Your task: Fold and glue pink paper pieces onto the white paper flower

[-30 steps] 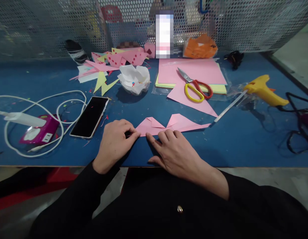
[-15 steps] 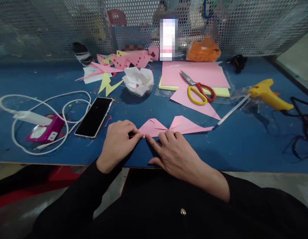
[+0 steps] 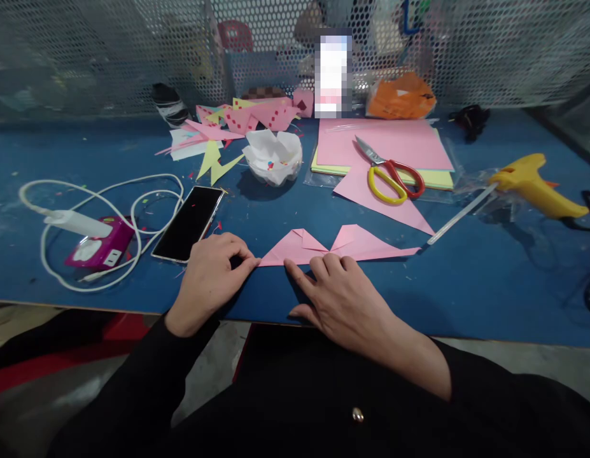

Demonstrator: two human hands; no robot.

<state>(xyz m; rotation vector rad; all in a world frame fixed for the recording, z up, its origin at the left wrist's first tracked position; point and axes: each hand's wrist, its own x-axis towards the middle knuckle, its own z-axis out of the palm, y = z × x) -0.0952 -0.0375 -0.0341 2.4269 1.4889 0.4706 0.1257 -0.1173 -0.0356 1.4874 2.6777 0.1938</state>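
- Near the table's (image 3: 466, 299) front edge, on the left, sits a purple plug box (image 3: 120, 236). A white plug (image 3: 79, 222) sticks out of it, perhaps for power.
- Next comes a dark phone (image 3: 188, 222), lying flat, maybe put aside to leave working room.
- The left hand (image 3: 213, 273) has its thumb and pointing finger close together at the paper's left tip. I can't tell if they pinch it; they probably help keep that end steady.
- A white paper bowl (image 3: 274, 159) sits farther back with bright bits inside, likely so they don't get lost.
- The folded pink paper (image 3: 316, 248) lies along the front edge, close to the body, so both hands can reach easily.
- The right hand (image 3: 345, 289) has its fingers spread on the paper's near side, seemingly to keep the fold flat. Its thumb sticks out, away from the paper.
- Scissors (image 3: 379, 161) rest on a paper pile (image 3: 404, 137) toward the back edge, likely to stay handy.
- A yellow glue gun (image 3: 533, 181) lies near the right end, out of the way.
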